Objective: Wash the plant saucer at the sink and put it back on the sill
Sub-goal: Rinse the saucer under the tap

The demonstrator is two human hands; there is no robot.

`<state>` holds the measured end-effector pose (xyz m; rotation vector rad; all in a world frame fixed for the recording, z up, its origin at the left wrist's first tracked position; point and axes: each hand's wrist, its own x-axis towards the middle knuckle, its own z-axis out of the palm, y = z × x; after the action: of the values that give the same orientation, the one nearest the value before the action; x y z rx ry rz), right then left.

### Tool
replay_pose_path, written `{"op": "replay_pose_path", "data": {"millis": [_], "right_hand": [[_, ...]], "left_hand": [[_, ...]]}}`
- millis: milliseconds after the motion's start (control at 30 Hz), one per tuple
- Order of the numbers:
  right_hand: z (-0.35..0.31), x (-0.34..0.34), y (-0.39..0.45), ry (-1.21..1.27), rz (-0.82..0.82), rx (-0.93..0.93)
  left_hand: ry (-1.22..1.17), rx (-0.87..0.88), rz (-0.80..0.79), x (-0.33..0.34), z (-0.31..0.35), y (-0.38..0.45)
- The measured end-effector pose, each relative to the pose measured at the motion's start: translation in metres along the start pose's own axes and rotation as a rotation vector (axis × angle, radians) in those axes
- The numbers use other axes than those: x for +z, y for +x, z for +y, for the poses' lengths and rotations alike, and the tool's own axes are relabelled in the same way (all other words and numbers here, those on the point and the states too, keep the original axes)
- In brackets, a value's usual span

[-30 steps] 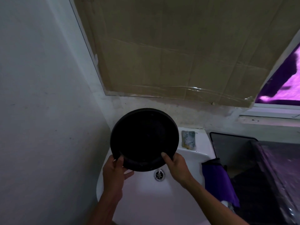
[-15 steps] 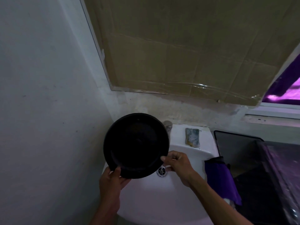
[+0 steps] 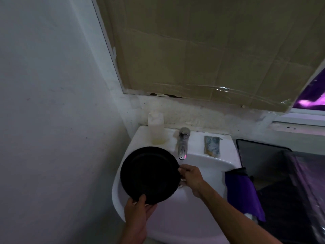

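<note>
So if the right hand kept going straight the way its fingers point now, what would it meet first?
The right hand points left, and its fingers already grip the rim of the black saucer, so the saucer is in the way at once. Beyond it lies the sink basin's left wall, though depth is hard to judge.

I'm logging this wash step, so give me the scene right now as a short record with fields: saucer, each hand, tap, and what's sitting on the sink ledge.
saucer: black round saucer, tilted, held over the left part of the white sink
left hand: left hand holds the saucer's lower rim, thumb on the inner face
right hand: right hand pinches the saucer's right rim
tap: chrome tap behind the saucer; no water visible
ledge: pale bottle left of the tap, worn sponge right of it
beside sink: purple cloth on the right
</note>
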<state>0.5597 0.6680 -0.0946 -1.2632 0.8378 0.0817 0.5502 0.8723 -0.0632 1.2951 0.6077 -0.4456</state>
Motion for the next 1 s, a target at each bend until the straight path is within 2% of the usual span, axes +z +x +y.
{"op": "replay_pose_path", "data": {"millis": [200, 367, 500, 600, 767, 900, 1000], "right_hand": [[-0.009, 0.012, 0.025, 0.026, 0.035, -0.02], [0.003, 0.017, 0.035, -0.225, 0.169, -0.119], [0.046, 0.037, 0.014, -0.073, 0.266, -0.032], [0.04, 0.036, 0.019, 0.042, 0.236, 0.016], [-0.004, 0.018, 0.042, -0.102, 0.119, -0.073], [-0.001, 0.024, 0.042, -0.122, 0.153, -0.093], [0.009, 0.024, 0.03, -0.081, 0.116, -0.12]], "left_hand": [[0.077, 0.034, -0.053, 0.01, 0.006, -0.003], [0.102, 0.096, -0.042, 0.012, 0.006, -0.001], [0.14, 0.118, -0.026, 0.008, 0.001, 0.002], [0.158, 0.087, -0.059, 0.0, -0.006, 0.002], [0.072, 0.079, -0.069, 0.001, -0.011, -0.001], [0.024, 0.082, -0.031, 0.006, -0.012, 0.002], [0.014, 0.104, 0.008, -0.004, -0.014, 0.005]]}}
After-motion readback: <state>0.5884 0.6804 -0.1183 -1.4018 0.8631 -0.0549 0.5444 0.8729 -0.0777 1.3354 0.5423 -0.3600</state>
